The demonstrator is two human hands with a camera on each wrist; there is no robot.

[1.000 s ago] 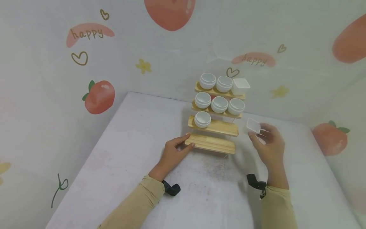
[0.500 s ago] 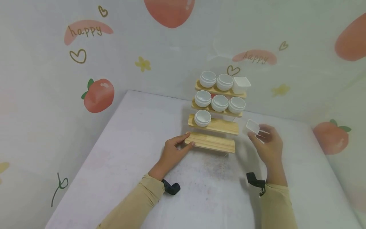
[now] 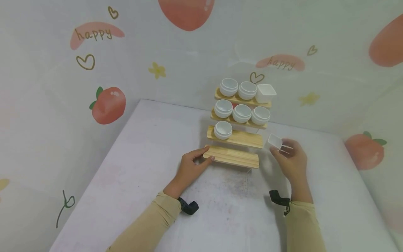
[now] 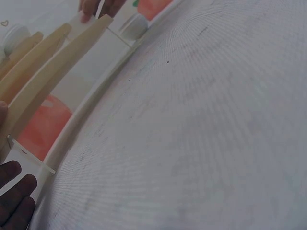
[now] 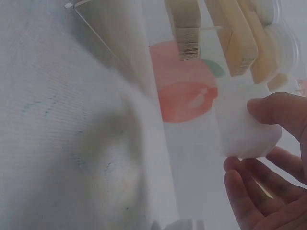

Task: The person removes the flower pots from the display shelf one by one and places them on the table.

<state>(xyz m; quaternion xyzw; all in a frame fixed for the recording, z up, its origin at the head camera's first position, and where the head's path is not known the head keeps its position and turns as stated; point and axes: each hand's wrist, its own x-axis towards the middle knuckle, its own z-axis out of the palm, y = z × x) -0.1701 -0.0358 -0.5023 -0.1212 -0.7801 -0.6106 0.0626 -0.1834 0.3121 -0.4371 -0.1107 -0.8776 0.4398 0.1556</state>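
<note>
My left hand grips the left end of the lowest wooden board of a tiered display stand, thumb in front and a finger behind. In my right hand a small white square bowl is pinched, held up just right of the stand; the right wrist view shows the thumb on one side of the bowl and fingers at the other. A round white bowl sits at the left of the second-lowest board. Nothing stands on the lowest board.
On the upper boards stand several round white bowls and, at the top right, a white square bowl. The stand rests on a white-covered table close to a printed wall.
My right hand has moved a little left with the square bowl, nearer the stand. The left hand keeps its grip on the lowest board. The head view shifted slightly at first.
</note>
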